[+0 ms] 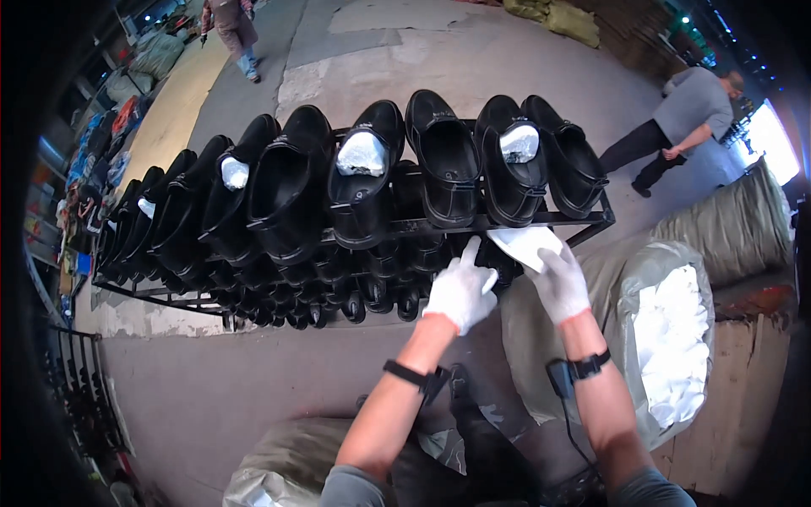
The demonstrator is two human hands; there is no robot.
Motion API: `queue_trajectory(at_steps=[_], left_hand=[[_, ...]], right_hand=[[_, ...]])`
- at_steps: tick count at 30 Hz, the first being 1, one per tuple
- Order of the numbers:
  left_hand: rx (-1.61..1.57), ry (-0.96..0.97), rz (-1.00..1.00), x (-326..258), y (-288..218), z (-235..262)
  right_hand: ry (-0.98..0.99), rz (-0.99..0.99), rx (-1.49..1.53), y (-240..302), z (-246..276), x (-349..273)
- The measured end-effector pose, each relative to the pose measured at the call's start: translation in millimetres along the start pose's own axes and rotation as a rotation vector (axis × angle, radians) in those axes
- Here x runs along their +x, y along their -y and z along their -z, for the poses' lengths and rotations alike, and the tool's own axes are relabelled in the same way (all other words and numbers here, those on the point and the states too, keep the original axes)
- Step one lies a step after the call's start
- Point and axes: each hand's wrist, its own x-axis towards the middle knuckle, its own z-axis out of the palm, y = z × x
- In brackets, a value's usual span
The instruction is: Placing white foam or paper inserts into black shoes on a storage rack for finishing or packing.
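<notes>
Rows of black slip-on shoes (291, 182) stand on a black metal rack (603, 219) before me, with more on the tier below. White crumpled stuffing (361, 155) fills some of the upper shoes; others are hollow. My right hand (558, 283), in a white glove, grips a white sheet of paper (525, 245) just below the rack's front right bar. Beside it, my gloved left hand (461, 291) has its index finger stretched out and thumb apart, near the lower-tier shoes. I see nothing in it. Both wrists wear black straps.
To my right a large sack (583, 270) gapes over white stuffing (672, 346), beside cardboard (718, 397). Another sack (291, 460) lies low at the left, by my legs. One person (688, 118) walks at the right; another (232, 29) is far off at the left.
</notes>
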Motion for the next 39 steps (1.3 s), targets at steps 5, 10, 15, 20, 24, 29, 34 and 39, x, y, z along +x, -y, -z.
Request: queue_trajectory(at_steps=[5,10,15,20,24,29,34,39], left_hand=[[0.074,0.022,0.022,12.0,30.6,-24.0],[0.0,0.049,0.005,1.6,30.8,-19.4],[-0.288,-0.302,-0.01,-27.4,23.9,-5.6],[-0.743,-0.617,0.476,-43.0,68.9,32.3],[-0.391,-0.622,0.308,-45.7,108.5,33.4],[-0.009,-0.496,0.335,-65.0,130.6,35.0],[0.02,-0.431,0.428,-69.0,130.0,55.8],[-0.181,-0.353,0.34,-82.7,130.5,26.2]], right_hand=[[0.476,0.444,-2.012,-44.9,-78.4,75.5],[0.404,0.599,-1.945,-70.9,-73.2,120.1],[0.441,0.378,-2.245,-69.9,-45.9,117.3],[0.86,0.786,-1.161,-40.6,-114.7,-31.4],[0.105,0.135,-0.673,-93.2,-137.4,-14.7],[0.533,1.033,-1.831,-129.0,-188.7,62.3],[0.773,0.331,-1.707,-182.1,-187.9,171.3],[0.896,1.139,-2.071,-182.2,-147.9,213.4]])
